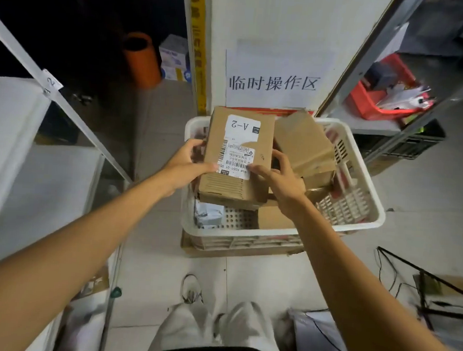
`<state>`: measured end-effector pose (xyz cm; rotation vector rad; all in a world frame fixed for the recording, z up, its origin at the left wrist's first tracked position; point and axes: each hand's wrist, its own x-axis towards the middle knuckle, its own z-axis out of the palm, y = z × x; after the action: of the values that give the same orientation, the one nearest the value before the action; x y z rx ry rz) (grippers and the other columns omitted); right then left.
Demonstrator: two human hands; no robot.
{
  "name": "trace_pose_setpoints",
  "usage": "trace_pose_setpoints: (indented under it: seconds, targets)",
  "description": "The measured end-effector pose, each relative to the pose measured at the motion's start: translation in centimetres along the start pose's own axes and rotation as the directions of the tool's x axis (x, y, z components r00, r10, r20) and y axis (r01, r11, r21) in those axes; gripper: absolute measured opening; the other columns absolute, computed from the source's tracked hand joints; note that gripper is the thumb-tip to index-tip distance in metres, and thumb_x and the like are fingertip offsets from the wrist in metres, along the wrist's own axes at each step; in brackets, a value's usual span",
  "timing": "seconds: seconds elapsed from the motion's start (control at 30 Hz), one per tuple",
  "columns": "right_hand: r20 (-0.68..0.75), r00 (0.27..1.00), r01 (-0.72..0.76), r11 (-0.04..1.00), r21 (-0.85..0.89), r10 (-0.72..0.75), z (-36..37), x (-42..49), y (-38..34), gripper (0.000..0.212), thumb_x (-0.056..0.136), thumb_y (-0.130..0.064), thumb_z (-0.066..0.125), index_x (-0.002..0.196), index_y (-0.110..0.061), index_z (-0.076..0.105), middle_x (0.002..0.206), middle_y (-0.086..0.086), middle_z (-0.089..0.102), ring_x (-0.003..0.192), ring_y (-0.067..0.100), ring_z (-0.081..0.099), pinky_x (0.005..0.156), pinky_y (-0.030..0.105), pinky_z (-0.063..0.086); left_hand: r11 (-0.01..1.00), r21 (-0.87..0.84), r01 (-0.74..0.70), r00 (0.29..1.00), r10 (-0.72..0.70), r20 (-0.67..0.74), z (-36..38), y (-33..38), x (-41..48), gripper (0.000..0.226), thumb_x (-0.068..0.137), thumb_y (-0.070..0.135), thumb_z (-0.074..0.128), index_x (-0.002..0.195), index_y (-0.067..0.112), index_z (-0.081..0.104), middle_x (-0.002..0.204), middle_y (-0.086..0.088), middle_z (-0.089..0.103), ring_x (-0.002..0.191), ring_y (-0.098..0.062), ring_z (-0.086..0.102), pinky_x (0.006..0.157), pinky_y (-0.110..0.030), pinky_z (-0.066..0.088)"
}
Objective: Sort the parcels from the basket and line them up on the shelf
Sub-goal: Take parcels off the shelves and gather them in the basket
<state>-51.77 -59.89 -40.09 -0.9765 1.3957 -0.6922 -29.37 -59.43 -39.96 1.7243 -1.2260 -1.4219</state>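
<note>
1. Gripping the box [236, 159] from both sides, the two hands hold it at the centre of the frame, over the left half of the basket [368, 224].
2. The left hand [183, 167] wraps the box's left edge, with its thumb lying on top by the label and its fingers curled round the side.
3. The right hand [279, 178] clasps the right edge, thumb pressed on the label's lower corner, fingers bent against the side.
4. The box is brown cardboard, label side up; the label [240, 148] reads "A-2", upside down to the camera, with barcodes below it.
5. The basket is white, perforated plastic and stands on the floor on a sheet of cardboard [220, 252].
6. A second box [305, 144] leans tilted in the basket just to the right of the held one, resting on more cardboard parcels beneath.
7. A grey bag [209, 214] lies in the basket's lower left corner, below the held box.
8. A white shelf [16, 124] fills the left of the frame, and its upright carries a tag [51, 81] marked "2".
9. A paper sign [274, 83] with Chinese characters hangs on the wall above the basket.
10. An orange tube [142, 61] stands at upper left, and a red tray [364, 104] sits on a rack at upper right.
</note>
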Motion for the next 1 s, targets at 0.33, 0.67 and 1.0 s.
trace_pose_setpoints:
  seconds: [0.33,0.67,1.0]
  targets:
    - [0.165,0.972,-0.156,0.985,-0.067,0.165,-3.6,7.6,5.1,0.065,0.075,-0.023,0.079,0.130,-0.021,0.044,0.114,-0.001,0.066,0.100,0.015,0.065,0.075,0.028,0.052,0.962,0.081,0.259,0.962,-0.264,0.063,5.5,-3.5,4.8,0.080,0.071,0.018,0.080,0.140,0.023,0.039,0.118,0.007,0.064,0.113,-0.017,0.060,0.095,-0.041,0.052]
    - [0.239,0.924,-0.278,0.954,-0.117,0.298,-6.3,11.2,8.3,0.062,0.082,-0.064,0.058,0.125,-0.023,0.042,0.129,0.004,0.054,0.113,0.024,0.056,0.096,0.050,0.049,0.900,-0.036,0.435,0.900,-0.435,-0.006,10.1,-6.7,6.4,0.080,0.080,0.028,0.073,0.143,0.017,0.024,0.130,0.001,0.057,0.112,-0.021,0.060,0.083,-0.037,0.054]
    - [0.221,0.924,-0.305,0.950,-0.065,0.312,-5.5,13.4,8.6,0.097,0.062,-0.097,0.039,0.135,-0.034,0.053,0.141,0.002,0.054,0.128,0.025,0.052,0.107,0.054,0.040,0.916,-0.136,0.377,0.915,-0.391,-0.098,10.6,-6.3,6.9,0.050,0.088,0.059,0.053,0.129,0.040,0.031,0.115,0.013,0.059,0.110,-0.015,0.056,0.088,-0.044,0.050]
